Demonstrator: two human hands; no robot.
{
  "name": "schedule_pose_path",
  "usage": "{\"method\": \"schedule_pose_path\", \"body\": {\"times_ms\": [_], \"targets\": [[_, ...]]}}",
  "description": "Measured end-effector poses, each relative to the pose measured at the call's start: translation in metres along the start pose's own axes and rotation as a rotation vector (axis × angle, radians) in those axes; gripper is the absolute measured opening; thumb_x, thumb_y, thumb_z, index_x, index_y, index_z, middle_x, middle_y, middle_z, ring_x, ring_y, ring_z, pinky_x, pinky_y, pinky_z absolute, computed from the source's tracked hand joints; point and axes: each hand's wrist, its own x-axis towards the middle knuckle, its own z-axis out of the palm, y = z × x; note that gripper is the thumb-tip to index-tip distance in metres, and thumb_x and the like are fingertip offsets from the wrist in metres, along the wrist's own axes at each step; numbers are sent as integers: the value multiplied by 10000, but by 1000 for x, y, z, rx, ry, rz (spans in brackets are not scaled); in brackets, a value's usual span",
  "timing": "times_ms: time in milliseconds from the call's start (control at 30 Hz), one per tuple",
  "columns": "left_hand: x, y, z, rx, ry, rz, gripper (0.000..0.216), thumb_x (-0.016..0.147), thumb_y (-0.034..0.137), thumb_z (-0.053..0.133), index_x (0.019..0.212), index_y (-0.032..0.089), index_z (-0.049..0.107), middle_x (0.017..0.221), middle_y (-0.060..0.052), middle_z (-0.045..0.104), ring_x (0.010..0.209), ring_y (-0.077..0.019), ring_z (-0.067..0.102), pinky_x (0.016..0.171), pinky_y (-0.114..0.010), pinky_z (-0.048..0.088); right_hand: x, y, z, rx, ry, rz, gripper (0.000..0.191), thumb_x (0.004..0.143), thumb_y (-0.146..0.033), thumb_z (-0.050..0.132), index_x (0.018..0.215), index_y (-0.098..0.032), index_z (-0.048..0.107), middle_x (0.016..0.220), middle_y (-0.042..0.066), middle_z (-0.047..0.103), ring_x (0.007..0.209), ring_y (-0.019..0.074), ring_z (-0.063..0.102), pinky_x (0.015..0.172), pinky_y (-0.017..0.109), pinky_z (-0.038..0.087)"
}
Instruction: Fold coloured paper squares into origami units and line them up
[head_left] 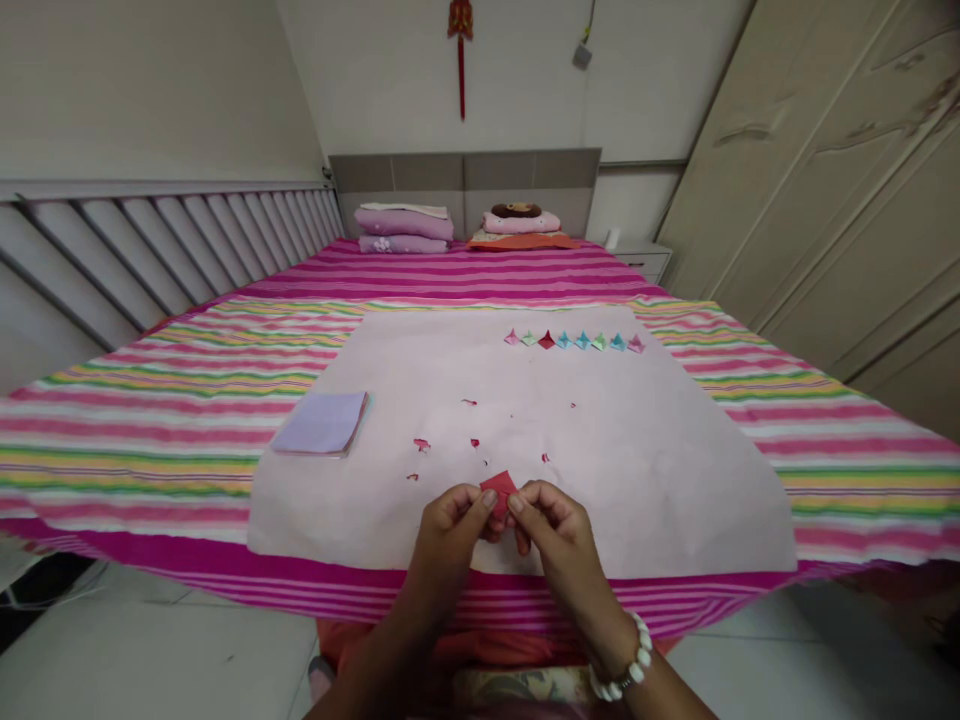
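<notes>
A small folded piece of red paper (500,484) is pinched between both hands, just above the front of a large white sheet (675,480). My left hand (459,515) grips its left side with thumb and fingers. On the right side, my right hand (551,515) is closed on it the same way, a white bead bracelet at the wrist. The fingers hide the lower part of the paper. Toward the back right of the sheet, several small folded paper pieces (583,341) in pink, green, red and blue form a row.
A stack of coloured paper (321,424) lies at the sheet's left. Small red scraps (422,444) are scattered ahead of my hands. The sheet rests on a striped bed (757,400); folded bedding (405,225) sits by the headboard, wardrobe doors (840,150) at right.
</notes>
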Motion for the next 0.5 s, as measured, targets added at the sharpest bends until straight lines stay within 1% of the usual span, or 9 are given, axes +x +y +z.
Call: {"method": "schedule_pose_path", "body": {"times_ms": [67, 100, 133, 167, 233, 267, 333, 400, 500], "targets": [[2, 2, -5, -90, -47, -20, 310, 709, 393, 728, 611, 124, 611, 549, 9, 590, 526, -73, 494, 538, -182, 394, -1, 1, -2, 76, -90, 30, 216, 819, -378, 648, 743, -175, 640, 637, -9, 612, 503, 101, 491, 532, 241, 393], [2, 3, -7, -165, -85, -60, 314, 692, 386, 747, 608, 122, 599, 542, 17, 570, 509, -61, 471, 522, -172, 375, 0, 1, -4, 123, -131, 42, 193, 802, -376, 669, 812, -183, 664, 683, -2, 627, 543, 111, 516, 575, 253, 418], [2, 4, -9, -251, -139, -120, 321, 679, 380, 761, 606, 119, 587, 537, 24, 547, 491, -49, 446, 505, -163, 357, 0, 1, -6, 165, -160, 52, 210, 775, -367, 699, 895, -196, 681, 739, 6, 641, 601, 124, 543, 629, 266, 438], [1, 5, -11, -337, -205, -192, 327, 673, 373, 769, 607, 115, 579, 537, 30, 524, 476, -39, 423, 489, -154, 340, 0, 0, -8, 196, -177, 58, 272, 743, -352, 732, 971, -211, 686, 806, 16, 653, 676, 140, 565, 685, 275, 450], [-2, 4, -11, -473, -350, -337, 305, 683, 344, 770, 642, 104, 586, 549, 37, 490, 465, -25, 396, 467, -140, 314, 1, -2, -9, 218, -202, 71, 354, 704, -319, 765, 1039, -232, 691, 938, 36, 653, 821, 167, 580, 776, 287, 453], [-3, 3, -10, -526, -406, -394, 282, 697, 327, 764, 678, 98, 600, 558, 39, 480, 466, -22, 394, 463, -133, 310, 2, -3, -9, 222, -220, 77, 319, 711, -307, 758, 1016, -234, 703, 980, 41, 644, 861, 175, 578, 797, 291, 453], [-7, 0, -8, -622, -443, -461, 239, 713, 286, 757, 761, 92, 625, 580, 39, 479, 483, -20, 412, 479, -122, 326, 2, -6, -7, 243, -253, 78, 177, 741, -283, 725, 908, -226, 724, 982, 41, 629, 867, 177, 578, 783, 288, 464], [-9, -3, -4, -678, -430, -487, 217, 717, 262, 751, 789, 95, 633, 593, 37, 485, 496, -21, 430, 493, -120, 342, 1, -8, -4, 279, -266, 76, 56, 764, -253, 697, 796, -209, 710, 900, 29, 621, 796, 162, 581, 726, 277, 474], [-10, -3, -1, -645, -436, -522, 198, 738, 277, 714, 728, 100, 626, 600, 22, 502, 494, -29, 447, 483, -133, 342, 0, -11, -2, 326, -250, 98, 42, 754, -212, 699, 731, -198, 667, 793, 7, 610, 641, 132, 564, 608, 258, 467]]}}
